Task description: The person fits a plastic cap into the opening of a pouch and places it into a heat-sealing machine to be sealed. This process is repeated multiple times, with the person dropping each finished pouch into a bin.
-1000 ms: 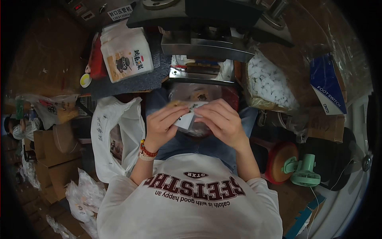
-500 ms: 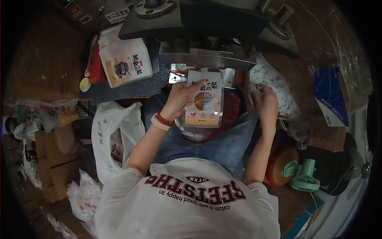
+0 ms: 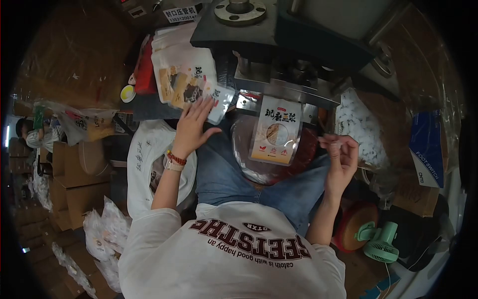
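Observation:
A printed pouch hangs upright from the jaw of the sealing machine, and neither hand holds it. My left hand, with a bead bracelet on the wrist, is spread open at the left. Its fingertips lie on the lowest pouch of a fanned stack of pouches on a dark mat. My right hand is raised to the right of the hanging pouch. Its thumb and fingers pinch a small white sachet.
A clear bag of white sachets sits right of the machine, and a blue foot-switch box beyond it. A clear bag rests on my lap. A white plastic bag, cardboard boxes and another person are at left. A green fan stands at lower right.
My left hand let go of the pouch, which now hangs in the machine jaw, and moved left onto the stack. My right hand came back from the sachet bag pinching a sachet.

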`<action>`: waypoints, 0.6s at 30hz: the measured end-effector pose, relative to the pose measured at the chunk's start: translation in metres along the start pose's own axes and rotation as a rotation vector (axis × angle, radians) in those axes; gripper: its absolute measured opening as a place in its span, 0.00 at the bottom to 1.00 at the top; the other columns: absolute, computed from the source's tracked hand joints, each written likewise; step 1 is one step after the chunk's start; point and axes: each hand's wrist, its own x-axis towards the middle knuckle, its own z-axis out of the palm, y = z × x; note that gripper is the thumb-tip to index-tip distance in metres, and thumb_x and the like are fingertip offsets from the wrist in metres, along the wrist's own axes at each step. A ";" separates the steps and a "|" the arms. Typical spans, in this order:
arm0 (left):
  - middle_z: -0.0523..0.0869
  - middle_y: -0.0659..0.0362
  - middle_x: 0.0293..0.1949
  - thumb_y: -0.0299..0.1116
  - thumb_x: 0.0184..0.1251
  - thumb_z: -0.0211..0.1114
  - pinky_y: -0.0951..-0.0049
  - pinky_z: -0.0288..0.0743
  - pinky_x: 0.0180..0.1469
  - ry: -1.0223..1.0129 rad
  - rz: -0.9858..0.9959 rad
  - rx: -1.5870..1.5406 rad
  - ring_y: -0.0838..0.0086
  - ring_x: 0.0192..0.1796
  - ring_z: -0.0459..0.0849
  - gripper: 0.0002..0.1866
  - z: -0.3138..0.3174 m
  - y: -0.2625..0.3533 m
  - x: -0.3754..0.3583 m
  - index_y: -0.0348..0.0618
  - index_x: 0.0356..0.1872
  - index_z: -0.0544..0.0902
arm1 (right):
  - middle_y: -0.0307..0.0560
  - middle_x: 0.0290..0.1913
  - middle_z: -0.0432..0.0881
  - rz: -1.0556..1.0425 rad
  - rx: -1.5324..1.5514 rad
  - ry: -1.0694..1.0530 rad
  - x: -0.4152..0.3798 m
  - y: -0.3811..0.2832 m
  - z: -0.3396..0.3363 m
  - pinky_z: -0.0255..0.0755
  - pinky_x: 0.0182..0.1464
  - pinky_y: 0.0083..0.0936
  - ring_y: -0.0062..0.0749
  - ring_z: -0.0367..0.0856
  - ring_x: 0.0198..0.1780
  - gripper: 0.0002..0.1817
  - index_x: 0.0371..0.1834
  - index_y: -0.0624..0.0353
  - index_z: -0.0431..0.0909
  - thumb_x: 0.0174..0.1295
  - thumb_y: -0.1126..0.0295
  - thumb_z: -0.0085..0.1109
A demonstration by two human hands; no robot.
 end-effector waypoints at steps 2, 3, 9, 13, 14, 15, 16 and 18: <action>0.84 0.58 0.54 0.19 0.46 0.62 0.67 0.75 0.56 0.126 0.052 -0.094 0.64 0.58 0.81 0.30 -0.005 0.007 -0.016 0.47 0.56 0.80 | 0.55 0.47 0.82 -0.019 0.088 -0.046 -0.007 -0.004 0.019 0.74 0.53 0.25 0.32 0.82 0.47 0.10 0.49 0.66 0.69 0.66 0.80 0.55; 0.84 0.58 0.54 0.19 0.46 0.62 0.67 0.75 0.56 0.122 0.056 -0.098 0.64 0.58 0.81 0.30 -0.011 0.014 -0.018 0.47 0.56 0.80 | 0.56 0.48 0.83 -0.049 0.176 -0.100 -0.008 -0.007 0.029 0.74 0.54 0.26 0.33 0.82 0.48 0.10 0.49 0.66 0.69 0.66 0.81 0.55; 0.88 0.55 0.42 0.16 0.43 0.58 0.67 0.79 0.52 0.327 0.035 -0.641 0.60 0.51 0.85 0.20 -0.040 0.071 -0.010 0.40 0.41 0.86 | 0.52 0.45 0.85 -0.489 -0.380 -0.276 -0.005 -0.003 0.076 0.70 0.59 0.35 0.40 0.82 0.51 0.11 0.43 0.62 0.74 0.59 0.78 0.63; 0.88 0.54 0.40 0.18 0.45 0.63 0.68 0.81 0.47 0.331 0.207 -0.658 0.61 0.46 0.87 0.18 -0.058 0.099 -0.005 0.39 0.40 0.86 | 0.47 0.41 0.88 -0.577 -0.328 -0.495 -0.003 -0.010 0.081 0.58 0.66 0.44 0.44 0.81 0.56 0.10 0.37 0.57 0.75 0.55 0.74 0.67; 0.88 0.54 0.40 0.18 0.45 0.63 0.68 0.81 0.47 0.333 0.208 -0.661 0.61 0.46 0.87 0.18 -0.061 0.102 -0.004 0.39 0.40 0.86 | 0.47 0.41 0.88 -0.528 -0.293 -0.518 -0.005 -0.019 0.078 0.56 0.67 0.46 0.43 0.81 0.59 0.10 0.36 0.57 0.75 0.55 0.74 0.67; 0.88 0.54 0.39 0.19 0.47 0.64 0.70 0.81 0.45 0.265 0.227 -0.774 0.62 0.43 0.88 0.16 -0.063 0.105 -0.004 0.38 0.40 0.86 | 0.47 0.41 0.88 -0.526 -0.296 -0.517 -0.005 -0.020 0.076 0.56 0.67 0.46 0.43 0.81 0.59 0.10 0.36 0.57 0.75 0.55 0.74 0.67; 0.88 0.53 0.38 0.20 0.49 0.66 0.72 0.81 0.42 0.195 0.246 -0.886 0.63 0.39 0.88 0.14 -0.063 0.107 -0.004 0.37 0.40 0.86 | 0.48 0.40 0.88 -0.468 -0.267 -0.483 -0.004 -0.020 0.074 0.56 0.68 0.44 0.43 0.82 0.56 0.09 0.37 0.57 0.75 0.57 0.74 0.66; 0.88 0.53 0.37 0.20 0.51 0.67 0.74 0.81 0.41 0.081 0.128 -1.016 0.65 0.38 0.88 0.13 -0.047 0.116 0.005 0.36 0.40 0.86 | 0.48 0.40 0.88 -0.408 -0.242 -0.445 -0.001 -0.015 0.067 0.55 0.68 0.43 0.43 0.83 0.53 0.08 0.37 0.57 0.75 0.58 0.73 0.65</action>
